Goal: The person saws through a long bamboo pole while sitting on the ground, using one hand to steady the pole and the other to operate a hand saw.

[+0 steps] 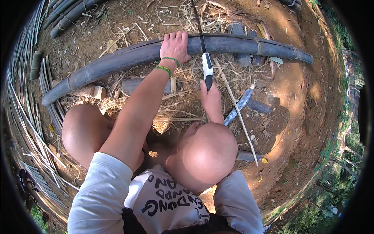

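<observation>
Head view looks down on a person squatting on bare earth, knees apart, with a long dark bamboo pole [117, 62] lying crosswise in front, propped a little above the litter of dry shavings [183, 105]. Left hand [175, 46] is clenched over the top of the pole near its middle, fingers curled across the far side, green bands at the wrist. Right hand [211, 99] is closed around the dark handle of a hand saw [205, 64], whose thin blade crosses the pole just to the right of the left hand. By its looks the pole is stiff, smooth-skinned and fairly heavy, round enough to roll, so it wants a firm hold from above, close beside the blade. Cut bamboo sections [243, 58] lie just behind the pole, split strips [23, 97] are piled at the left, and a flat blade [238, 106] rests on the ground near the right hand.
</observation>
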Available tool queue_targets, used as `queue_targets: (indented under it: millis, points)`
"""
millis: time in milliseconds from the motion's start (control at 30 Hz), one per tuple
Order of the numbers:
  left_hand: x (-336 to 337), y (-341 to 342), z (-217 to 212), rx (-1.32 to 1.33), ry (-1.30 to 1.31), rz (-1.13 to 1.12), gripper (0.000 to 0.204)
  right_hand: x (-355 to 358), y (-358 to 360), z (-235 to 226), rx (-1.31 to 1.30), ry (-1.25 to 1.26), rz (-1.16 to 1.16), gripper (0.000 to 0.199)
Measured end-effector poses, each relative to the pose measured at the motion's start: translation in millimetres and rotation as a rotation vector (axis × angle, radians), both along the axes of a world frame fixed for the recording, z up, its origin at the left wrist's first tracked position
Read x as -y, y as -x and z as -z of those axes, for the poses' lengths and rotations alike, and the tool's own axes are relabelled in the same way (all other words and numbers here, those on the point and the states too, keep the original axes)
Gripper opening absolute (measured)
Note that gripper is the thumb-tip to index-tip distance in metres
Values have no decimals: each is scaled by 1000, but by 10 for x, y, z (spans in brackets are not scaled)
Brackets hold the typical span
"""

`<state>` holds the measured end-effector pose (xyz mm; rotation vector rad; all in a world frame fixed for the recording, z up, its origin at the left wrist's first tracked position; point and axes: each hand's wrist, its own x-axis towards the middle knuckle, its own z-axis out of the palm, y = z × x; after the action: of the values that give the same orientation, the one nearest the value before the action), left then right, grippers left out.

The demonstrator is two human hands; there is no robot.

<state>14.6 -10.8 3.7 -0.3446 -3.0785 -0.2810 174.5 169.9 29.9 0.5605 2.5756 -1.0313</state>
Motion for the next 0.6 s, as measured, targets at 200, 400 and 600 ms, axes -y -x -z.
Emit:
queue_targets:
  millis: [200,400,600]
  points:
    - [-13,0,-21,41,-27,-15,87,-259,-907,-343,258,39,125,45]
    - [81,-24,-9,16,-13,-43,88,-246,-845,-341,245,71,92,45]
    - [-58,31,-114,95,-36,-19,88,-19,218,89,-78,-59,-44,45]
